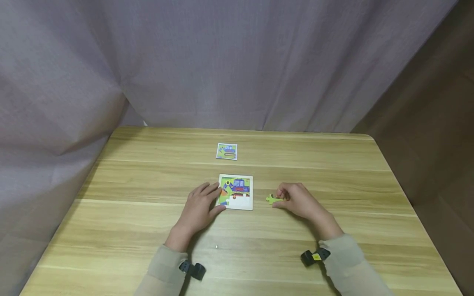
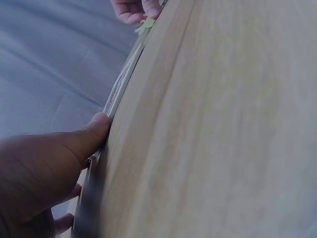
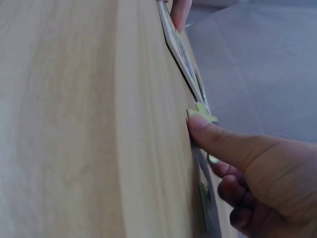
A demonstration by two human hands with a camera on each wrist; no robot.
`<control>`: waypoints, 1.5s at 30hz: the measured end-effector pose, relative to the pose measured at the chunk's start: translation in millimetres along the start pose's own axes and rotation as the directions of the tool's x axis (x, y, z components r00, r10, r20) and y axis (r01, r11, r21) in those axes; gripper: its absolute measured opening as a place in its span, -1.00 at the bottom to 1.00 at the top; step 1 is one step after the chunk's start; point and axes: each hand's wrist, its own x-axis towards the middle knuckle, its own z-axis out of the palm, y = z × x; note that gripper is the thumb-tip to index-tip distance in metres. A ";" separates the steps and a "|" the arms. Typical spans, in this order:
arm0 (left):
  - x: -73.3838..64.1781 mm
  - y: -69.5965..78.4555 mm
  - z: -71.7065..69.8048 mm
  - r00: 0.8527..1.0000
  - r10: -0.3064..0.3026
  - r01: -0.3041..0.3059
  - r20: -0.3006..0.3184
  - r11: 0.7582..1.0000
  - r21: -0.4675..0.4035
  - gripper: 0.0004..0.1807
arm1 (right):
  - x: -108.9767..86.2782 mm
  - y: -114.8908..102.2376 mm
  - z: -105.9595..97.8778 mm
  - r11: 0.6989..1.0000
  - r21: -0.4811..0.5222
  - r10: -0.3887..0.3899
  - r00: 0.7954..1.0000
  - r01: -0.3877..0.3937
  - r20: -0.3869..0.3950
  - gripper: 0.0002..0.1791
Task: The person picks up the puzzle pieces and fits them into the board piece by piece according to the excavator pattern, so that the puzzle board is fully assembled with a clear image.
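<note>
A square jigsaw puzzle board [image 1: 240, 203] with a pale border lies flat, showing part of a blue digger picture and a bare white patch at its lower right. My left hand [image 1: 200, 209] rests at its left side, fingers along the left edge and thumb [image 2: 99, 124] at the near corner. To the right of the board, my right hand [image 1: 298, 200] pinches a yellow-green jigsaw piece [image 1: 271, 200] between thumb and fingers, close over the table. The piece's knobbed end points toward the board; its other end is partly hidden by the fingers.
Behind the board lies a small picture card [image 1: 226, 151] of the same digger. A tiny pale speck [image 1: 216, 246] sits on the wooden table [image 1: 122, 230] near the left forearm. Grey curtains [image 1: 207, 65] hang past the table's far edge.
</note>
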 end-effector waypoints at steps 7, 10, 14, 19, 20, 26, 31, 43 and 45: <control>1.1 -1.5 0.5 1.000 -0.009 0.009 0.015 1.000 -0.003 -0.37 | 3.7 -4.7 6.3 0.999 0.031 -0.034 0.997 0.037 -0.071 -0.88; 1.4 -1.8 0.7 1.000 -0.010 0.011 0.016 1.000 -0.010 -0.37 | 5.4 -5.6 9.1 0.999 0.014 -0.046 0.996 0.047 -0.081 -0.93; 1.6 -2.0 0.5 1.000 -0.011 0.011 0.016 1.000 -0.013 -0.36 | 8.1 -8.3 12.2 0.998 0.017 -0.055 0.994 0.057 -0.095 -0.93; 2.2 -2.1 0.1 0.999 -0.022 0.022 0.027 1.000 -0.017 -0.36 | 13.3 -16.1 16.9 0.996 0.076 -0.035 0.991 0.045 -0.132 -0.95; 2.3 -2.2 0.1 0.999 -0.023 0.023 0.028 1.000 -0.017 -0.36 | 14.5 -18.0 18.2 0.995 0.091 -0.033 0.990 0.045 -0.134 -0.95; 2.2 -2.6 0.1 1.000 -0.012 0.013 0.022 1.000 -0.012 -0.36 | 22.0 -29.6 26.6 0.990 0.130 -0.038 0.993 0.052 -0.107 -0.95; 1.6 -2.7 0.3 1.000 -0.011 0.011 0.022 1.000 -0.012 -0.36 | 28.5 -37.9 34.9 0.984 0.162 -0.055 0.995 0.067 -0.081 -0.96; 0.9 -2.6 0.9 0.999 -0.021 0.022 0.024 1.000 -0.019 -0.36 | 38.7 -48.7 51.0 0.979 0.182 -0.089 0.996 0.090 -0.016 -0.95; 0.9 -2.9 1.0 1.000 -0.020 0.020 0.022 1.000 -0.021 -0.36 | 39.5 -50.0 52.3 0.980 0.179 -0.091 0.996 0.092 -0.012 -0.95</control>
